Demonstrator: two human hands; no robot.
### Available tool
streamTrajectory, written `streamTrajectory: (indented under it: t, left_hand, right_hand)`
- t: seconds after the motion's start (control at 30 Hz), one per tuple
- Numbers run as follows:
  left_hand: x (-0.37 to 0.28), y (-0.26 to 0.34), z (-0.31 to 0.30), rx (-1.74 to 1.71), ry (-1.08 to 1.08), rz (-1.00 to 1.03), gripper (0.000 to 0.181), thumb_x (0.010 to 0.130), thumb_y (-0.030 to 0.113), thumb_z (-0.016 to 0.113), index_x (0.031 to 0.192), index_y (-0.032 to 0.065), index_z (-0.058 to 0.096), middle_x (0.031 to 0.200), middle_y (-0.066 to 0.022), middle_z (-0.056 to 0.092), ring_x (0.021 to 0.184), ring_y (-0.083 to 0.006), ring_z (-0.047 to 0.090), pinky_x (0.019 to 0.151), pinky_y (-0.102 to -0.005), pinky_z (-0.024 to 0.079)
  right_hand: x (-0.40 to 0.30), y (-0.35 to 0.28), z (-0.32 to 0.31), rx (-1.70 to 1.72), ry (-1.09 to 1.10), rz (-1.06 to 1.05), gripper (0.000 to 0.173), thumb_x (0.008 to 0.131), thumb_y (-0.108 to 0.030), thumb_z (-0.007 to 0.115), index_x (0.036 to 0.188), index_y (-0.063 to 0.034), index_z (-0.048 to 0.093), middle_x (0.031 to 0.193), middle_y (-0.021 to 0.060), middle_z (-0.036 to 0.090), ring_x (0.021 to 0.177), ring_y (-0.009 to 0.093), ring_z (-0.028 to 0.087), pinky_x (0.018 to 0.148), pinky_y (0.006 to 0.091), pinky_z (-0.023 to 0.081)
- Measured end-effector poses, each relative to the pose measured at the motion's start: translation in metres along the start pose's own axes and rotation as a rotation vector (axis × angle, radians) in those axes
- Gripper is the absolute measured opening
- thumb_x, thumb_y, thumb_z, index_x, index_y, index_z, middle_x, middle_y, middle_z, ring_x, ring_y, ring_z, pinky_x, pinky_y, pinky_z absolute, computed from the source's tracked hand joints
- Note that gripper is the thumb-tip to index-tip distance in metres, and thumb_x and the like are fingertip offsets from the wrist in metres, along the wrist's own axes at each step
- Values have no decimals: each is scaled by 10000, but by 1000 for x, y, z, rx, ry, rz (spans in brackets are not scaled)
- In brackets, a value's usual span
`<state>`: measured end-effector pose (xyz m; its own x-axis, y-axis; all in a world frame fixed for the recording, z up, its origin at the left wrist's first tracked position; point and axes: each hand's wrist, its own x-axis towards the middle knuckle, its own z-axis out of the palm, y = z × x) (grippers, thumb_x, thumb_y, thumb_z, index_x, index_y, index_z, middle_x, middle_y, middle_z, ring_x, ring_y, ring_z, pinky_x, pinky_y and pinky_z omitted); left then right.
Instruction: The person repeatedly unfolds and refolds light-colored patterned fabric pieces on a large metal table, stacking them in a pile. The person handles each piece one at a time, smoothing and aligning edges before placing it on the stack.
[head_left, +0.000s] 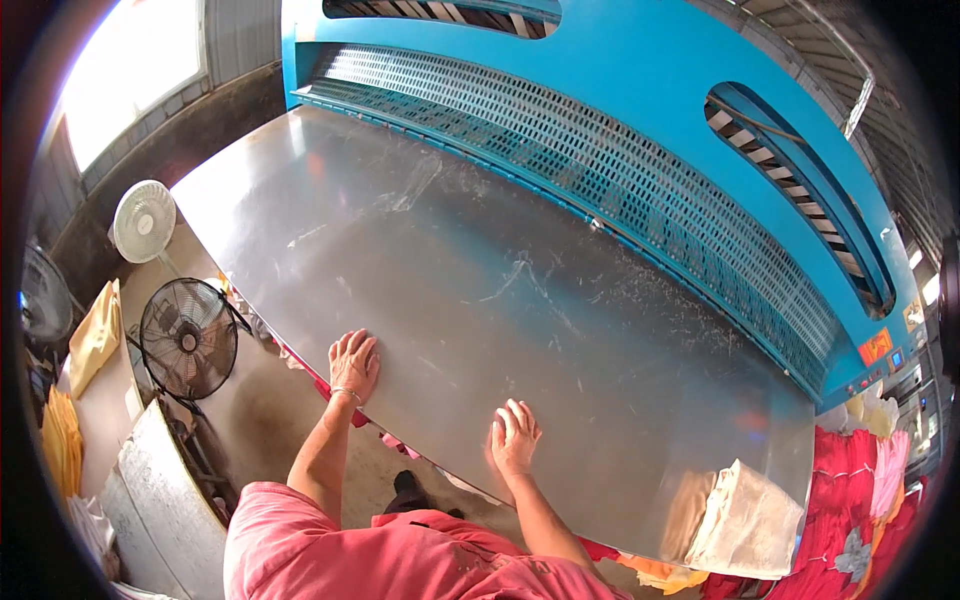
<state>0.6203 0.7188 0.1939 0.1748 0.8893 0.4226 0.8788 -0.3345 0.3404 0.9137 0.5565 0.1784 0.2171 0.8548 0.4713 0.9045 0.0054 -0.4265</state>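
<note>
My left hand (354, 365) rests palm down near the front edge of a wide metal table (450, 300), with a thin bracelet at its wrist. To its right, my right hand (516, 437) also lies on the metal surface close to the same edge. Neither hand holds anything. A folded cream cloth (746, 521) lies at the table's right front corner. Along the far side of the table runs a large blue machine (637, 52) with a perforated metal guard (585, 142).
A black floor fan (189, 339) and a white fan (145, 221) stand at the left. Yellow folded cloths (96, 337) lie on a side table behind them. Red bundled fabric (836, 480) is at the right, below the machine's control buttons.
</note>
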Motion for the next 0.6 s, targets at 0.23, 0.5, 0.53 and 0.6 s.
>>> streamTrajectory:
  t: [0.23, 0.5, 0.53, 0.6]
  left_hand:
    - [1, -1, 0, -7, 6, 19, 357, 820, 239, 561, 1153, 114, 582, 1282, -95, 499, 1230, -302, 394, 1026, -437, 281]
    - [0, -1, 0, 1, 20, 32, 353, 814, 231, 567, 1147, 113, 590, 1273, -92, 506, 1224, -301, 399, 1026, -437, 283]
    - [0, -1, 1, 3, 17, 31, 355, 813, 229, 568, 1147, 113, 590, 1273, -91, 506, 1225, -300, 399, 1026, -437, 283]
    - [0, -1, 2, 8, 11, 28, 357, 810, 225, 572, 1148, 114, 589, 1272, -90, 506, 1225, -298, 399, 1026, -437, 284]
  right_hand:
    - [-1, 1, 2, -2, 11, -7, 241, 819, -175, 603, 1051, -111, 602, 1242, 56, 527, 1225, 270, 428, 975, 446, 310]
    - [-1, 1, 0, 13, 12, -7, 230, 816, -174, 612, 1037, -108, 610, 1243, 56, 528, 1221, 265, 435, 973, 446, 318]
    - [-1, 1, 1, 14, 17, -6, 222, 816, -174, 613, 1028, -107, 611, 1241, 54, 529, 1218, 264, 439, 971, 446, 320]
    - [-2, 3, 2, 39, 40, 15, 162, 823, -171, 605, 975, -121, 630, 1220, 38, 553, 1207, 249, 456, 979, 428, 320]
